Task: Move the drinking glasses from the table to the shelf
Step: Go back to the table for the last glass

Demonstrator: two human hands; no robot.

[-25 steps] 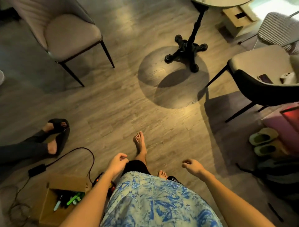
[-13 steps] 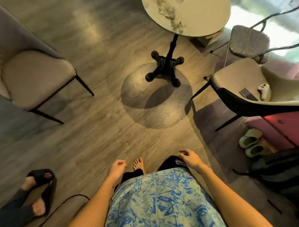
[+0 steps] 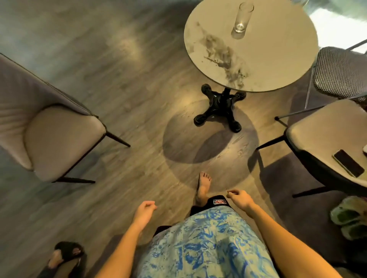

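Note:
A tall clear drinking glass (image 3: pixel 242 17) stands upright on the round marble-top table (image 3: pixel 278 59), toward its far side. The rim of a second glass (image 3: pixel 300 2) shows at the top edge, mostly cut off. The table has a black pedestal base (image 3: pixel 219 108). My left hand (image 3: pixel 144 213) hangs low in front of me, fingers loosely curled, holding nothing. My right hand (image 3: pixel 239 198) is also low with curled fingers and nothing in it. Both hands are far short of the table. No shelf is in view.
A beige chair (image 3: pixel 49 139) stands at the left. At the right is another beige chair (image 3: pixel 327 129) with a phone (image 3: pixel 348 163) on its seat, and a checked chair (image 3: pixel 339 71) behind it. Green slippers (image 3: pixel 349 216) lie at the right. Another person's foot (image 3: pixel 63 255) is bottom left.
The view has tilted up and I have stepped toward the table; its top and the glass have come into view. Both hands stay low and hold nothing.

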